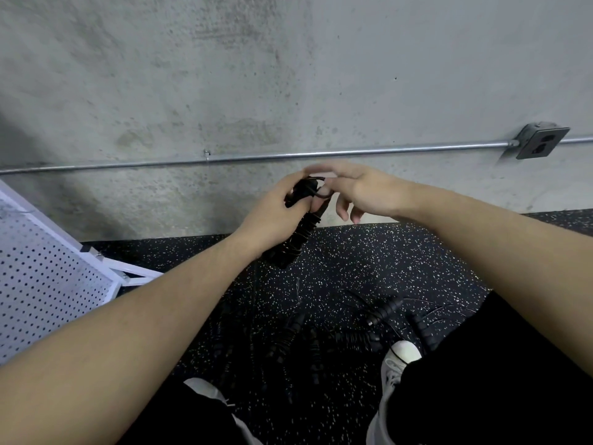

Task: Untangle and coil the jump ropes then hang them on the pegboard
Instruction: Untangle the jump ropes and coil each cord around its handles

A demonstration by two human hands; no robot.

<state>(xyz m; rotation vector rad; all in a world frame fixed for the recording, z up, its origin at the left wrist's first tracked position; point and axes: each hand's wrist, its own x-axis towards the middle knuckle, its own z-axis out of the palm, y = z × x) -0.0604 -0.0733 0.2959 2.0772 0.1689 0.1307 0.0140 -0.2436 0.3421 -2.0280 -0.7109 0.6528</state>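
My left hand [272, 208] grips a black jump rope bundle [296, 239], its handles held together with thin cord wound round them, in front of the concrete wall. My right hand [356, 191] is at the top end of the bundle, blurred, with a small loop of the cord [321, 194] round its fingertips. Several more black jump ropes [349, 335] lie tangled on the speckled floor between my feet. The white pegboard [48, 277] leans at the left edge.
A metal conduit [353, 152] runs along the wall to an outlet box [542, 141] at the right. My white shoes [399, 358] stand on the black speckled floor [369, 261], close to the rope pile. The pegboard's white frame foot [134, 273] juts onto the floor.
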